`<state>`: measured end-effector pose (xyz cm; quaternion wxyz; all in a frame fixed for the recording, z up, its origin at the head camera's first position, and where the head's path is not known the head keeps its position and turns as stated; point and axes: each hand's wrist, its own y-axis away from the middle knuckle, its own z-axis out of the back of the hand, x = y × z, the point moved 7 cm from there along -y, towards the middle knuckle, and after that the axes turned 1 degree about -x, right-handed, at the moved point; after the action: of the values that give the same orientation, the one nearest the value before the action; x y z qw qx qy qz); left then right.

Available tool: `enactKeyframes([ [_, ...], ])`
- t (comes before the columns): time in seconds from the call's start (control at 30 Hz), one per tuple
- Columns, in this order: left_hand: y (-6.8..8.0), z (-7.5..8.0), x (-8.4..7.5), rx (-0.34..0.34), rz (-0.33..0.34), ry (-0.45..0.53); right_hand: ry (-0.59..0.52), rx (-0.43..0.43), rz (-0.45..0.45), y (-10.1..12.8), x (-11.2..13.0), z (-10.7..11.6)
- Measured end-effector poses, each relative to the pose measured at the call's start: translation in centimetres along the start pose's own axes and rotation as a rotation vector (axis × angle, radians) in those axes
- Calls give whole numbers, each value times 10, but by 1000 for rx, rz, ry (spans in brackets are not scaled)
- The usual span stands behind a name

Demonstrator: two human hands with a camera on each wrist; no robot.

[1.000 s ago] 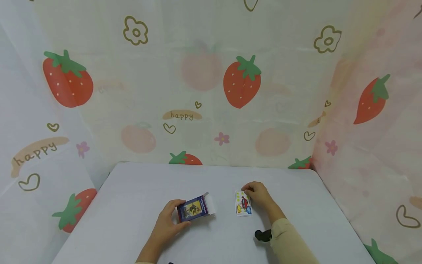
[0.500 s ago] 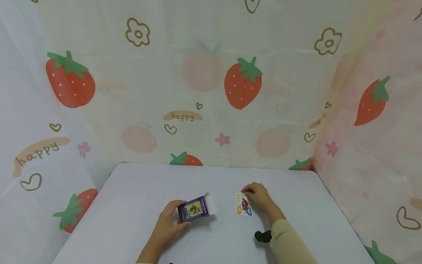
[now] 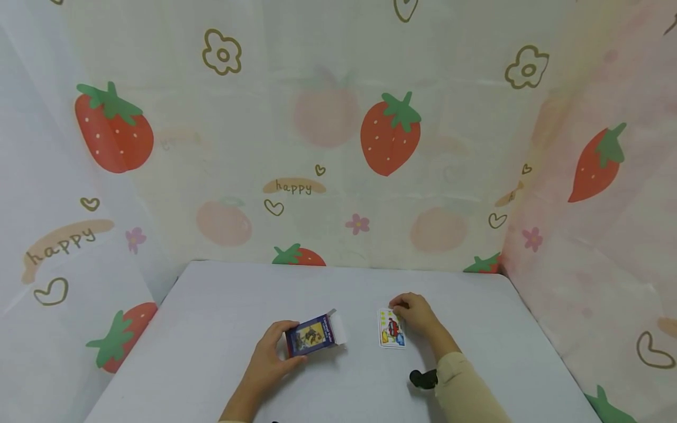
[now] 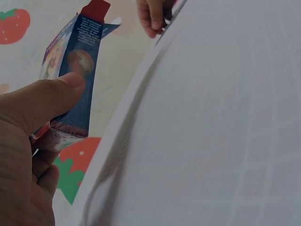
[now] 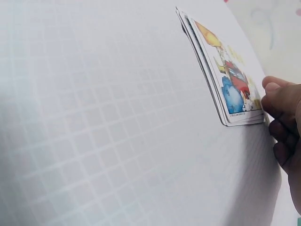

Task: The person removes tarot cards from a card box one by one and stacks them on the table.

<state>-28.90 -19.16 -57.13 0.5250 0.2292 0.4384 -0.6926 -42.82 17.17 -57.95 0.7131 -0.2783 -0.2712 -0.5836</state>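
Note:
My left hand (image 3: 271, 353) grips a dark blue card box (image 3: 309, 336) just above the white table (image 3: 222, 305), thumb on its face, with its white end flap open toward the right. In the left wrist view the thumb (image 4: 44, 101) presses on the box (image 4: 77, 70). A small stack of picture cards (image 3: 391, 330) lies flat face up to the right of the box. My right hand (image 3: 415, 314) sits at the stack's far right corner, curled fingers on its edge. The right wrist view shows the fingertips (image 5: 282, 117) against the corner of the stack (image 5: 225, 75).
A black wrist camera (image 3: 422, 379) sits under my right forearm's beige sleeve (image 3: 465, 390). Strawberry-print cloth (image 3: 388, 132) hangs as walls behind and on both sides of the table. Bare tabletop lies to the left and beyond the box.

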Motion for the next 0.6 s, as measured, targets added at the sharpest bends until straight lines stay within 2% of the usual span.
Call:
enactKeyframes([
  [0.6,0,1,-2,11,30,7,-30,-44,-44,7,11,6],
])
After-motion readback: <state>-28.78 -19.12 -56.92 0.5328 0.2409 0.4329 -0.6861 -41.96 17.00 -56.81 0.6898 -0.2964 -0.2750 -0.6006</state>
